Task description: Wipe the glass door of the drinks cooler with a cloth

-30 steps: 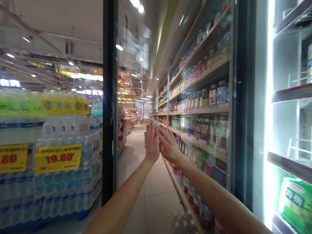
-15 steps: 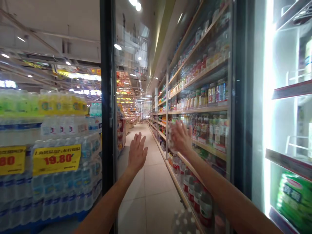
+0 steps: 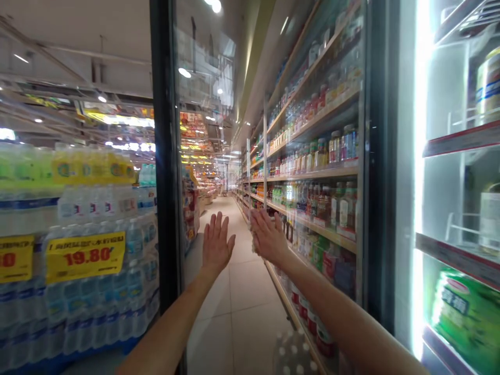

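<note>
My left hand [image 3: 217, 244] lies flat with fingers spread against the glass door [image 3: 224, 291] and holds nothing. Beside it on the right, my right hand [image 3: 269, 237] presses a pale cloth [image 3: 255, 244] to the same pane. Only the cloth's whitish edge shows past my fingers; the rest is hidden under the palm. The door stands swung open, with a dark frame [image 3: 164, 156] along its left side. Rows of bottles [image 3: 324, 203] on shelves are visible in the glass. A dotted grey-and-white patch [image 3: 295, 354] shows low in the pane.
Shrink-wrapped water bottles [image 3: 86, 302] are stacked to the left, with a yellow price sign [image 3: 86, 255] on them. To the right is the lit cooler interior, with shelf edges [image 3: 461, 260] and a green package [image 3: 464, 317]. Pale floor tiles [image 3: 250, 281] show through the glass.
My right hand has moved left and slightly down across the glass with the cloth, nearer to my left hand. The left hand stays almost in place. The view has shifted slightly.
</note>
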Available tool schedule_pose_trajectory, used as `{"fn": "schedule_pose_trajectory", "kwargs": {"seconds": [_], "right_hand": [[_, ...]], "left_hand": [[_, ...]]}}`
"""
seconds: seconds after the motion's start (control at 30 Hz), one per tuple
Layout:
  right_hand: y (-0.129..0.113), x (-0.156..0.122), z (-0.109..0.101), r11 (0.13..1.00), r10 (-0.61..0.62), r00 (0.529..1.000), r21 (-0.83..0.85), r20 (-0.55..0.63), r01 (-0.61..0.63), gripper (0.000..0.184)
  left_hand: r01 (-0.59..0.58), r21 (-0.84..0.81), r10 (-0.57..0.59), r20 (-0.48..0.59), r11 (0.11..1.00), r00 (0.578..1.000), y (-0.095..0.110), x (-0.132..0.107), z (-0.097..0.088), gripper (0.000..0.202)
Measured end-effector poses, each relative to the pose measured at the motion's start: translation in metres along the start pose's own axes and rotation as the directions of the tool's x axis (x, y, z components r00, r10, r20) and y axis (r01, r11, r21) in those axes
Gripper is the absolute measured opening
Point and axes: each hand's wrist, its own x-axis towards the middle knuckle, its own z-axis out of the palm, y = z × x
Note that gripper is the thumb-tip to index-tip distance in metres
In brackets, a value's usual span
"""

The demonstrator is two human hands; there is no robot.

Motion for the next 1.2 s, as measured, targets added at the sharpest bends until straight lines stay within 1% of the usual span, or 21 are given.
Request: {"fn": "schedule_pose_trajectory", "kwargs": {"seconds": [0.07, 0.13, 0.2, 0.27, 0.33, 0.37, 0.4, 0.47, 0.57, 0.63, 0.7, 0.77, 0.83, 0.87, 0.93, 0.97, 1.0, 1.03, 1.07, 1.13, 1.2], "right_hand": [[0.026, -0.011, -0.008, 0.999, -0.008, 1.000, -0.037, 0.005, 0.008, 0.051], [0.065, -0.022, -0.021, 0.980, 0.163, 0.985, -0.109, -0.061, -0.169, 0.050], [0.104, -0.031, -0.034, 0.894, 0.399, 0.900, -0.145, -0.174, -0.424, 0.051], [0.130, -0.034, -0.043, 0.781, 0.566, 0.778, -0.124, -0.273, -0.612, 0.053], [0.137, -0.032, -0.045, 0.716, 0.638, 0.698, -0.081, -0.326, -0.693, 0.055], [0.133, -0.030, -0.042, 0.717, 0.640, 0.692, -0.066, -0.334, -0.694, 0.056], [0.125, -0.029, -0.038, 0.739, 0.620, 0.711, -0.059, -0.332, -0.671, 0.056], [0.098, -0.027, -0.028, 0.818, 0.526, 0.792, -0.069, -0.310, -0.571, 0.057], [0.047, -0.031, -0.012, 0.947, 0.294, 0.936, -0.076, -0.195, -0.313, 0.056], [0.022, -0.036, -0.007, 0.996, 0.075, 0.994, -0.040, -0.084, -0.078, 0.053], [0.016, -0.040, -0.006, 0.995, -0.102, 0.995, -0.013, -0.015, 0.102, 0.048], [0.032, -0.041, -0.011, 0.995, -0.087, 0.996, -0.044, -0.025, 0.086, 0.046], [0.063, -0.040, -0.019, 0.988, 0.105, 0.989, -0.103, -0.106, -0.116, 0.047], [0.080, -0.038, -0.024, 0.958, 0.238, 0.957, -0.123, -0.164, -0.259, 0.047], [0.104, -0.033, -0.031, 0.853, 0.462, 0.846, -0.127, -0.265, -0.506, 0.050], [0.108, -0.030, -0.032, 0.805, 0.531, 0.795, -0.118, -0.294, -0.582, 0.052], [0.106, -0.027, -0.032, 0.780, 0.564, 0.768, -0.109, -0.303, -0.616, 0.052], [0.097, -0.025, -0.029, 0.791, 0.554, 0.779, -0.105, -0.293, -0.602, 0.053], [0.083, -0.023, -0.025, 0.834, 0.503, 0.823, -0.104, -0.264, -0.542, 0.053], [0.049, -0.020, -0.013, 0.950, 0.280, 0.946, -0.093, -0.162, -0.297, 0.052], [0.022, -0.021, -0.002, 0.997, 0.033, 0.997, -0.065, -0.071, -0.038, 0.049]], "left_hand": [[-0.007, 0.004, 0.007, 0.004, 1.000, 1.000, -0.001, 0.000, -0.001, 0.055], [-0.014, 0.005, 0.014, 0.006, 1.000, 1.000, -0.002, -0.001, 0.001, 0.055], [-0.006, -0.001, 0.006, 0.004, 1.000, 1.000, -0.003, -0.002, 0.003, 0.054], [0.018, -0.022, -0.018, 0.007, 1.000, 1.000, -0.001, -0.002, 0.005, 0.053], [0.074, -0.058, -0.074, 0.004, 0.996, 0.997, 0.010, 0.002, -0.001, 0.052], [0.109, -0.087, -0.109, 0.002, 0.990, 0.994, 0.019, 0.005, -0.009, 0.050], [0.141, -0.128, -0.142, 0.004, 0.982, 0.990, 0.030, 0.009, -0.019, 0.049], [0.162, -0.236, -0.163, 0.017, 0.958, 0.987, 0.057, 0.020, -0.045, 0.045], [-0.007, -0.355, 0.010, 0.006, 0.935, 1.000, 0.088, 0.038, -0.073, 0.043], [-0.033, -0.288, 0.033, -0.003, 0.957, 0.999, 0.091, 0.046, -0.070, 0.046], [0.037, -0.180, -0.035, 0.014, 0.983, 0.999, 0.078, 0.048, -0.051, 0.049], [0.087, -0.080, -0.083, 0.047, 0.993, 0.995, 0.058, 0.045, -0.026, 0.049], [0.078, -0.010, -0.076, 0.080, 0.997, 0.994, 0.040, 0.039, -0.008, 0.047], [0.063, 0.013, -0.064, 0.092, 0.998, 0.994, 0.035, 0.035, -0.003, 0.046], [0.047, 0.040, -0.050, 0.095, 0.998, 0.994, 0.030, 0.030, 0.001, 0.046], [0.049, 0.048, -0.054, 0.090, 0.998, 0.995, 0.030, 0.028, 0.002, 0.047], [0.055, 0.053, -0.059, 0.083, 0.997, 0.995, 0.031, 0.026, 0.002, 0.047], [0.057, 0.055, -0.061, 0.078, 0.997, 0.995, 0.032, 0.025, 0.002, 0.048], [0.053, 0.054, -0.056, 0.072, 0.997, 0.996, 0.033, 0.025, 0.002, 0.048], [0.028, 0.050, -0.031, 0.056, 0.998, 0.998, 0.031, 0.024, 0.003, 0.047], [0.001, 0.048, -0.002, 0.034, 0.999, 0.999, 0.028, 0.023, 0.004, 0.047]]}}
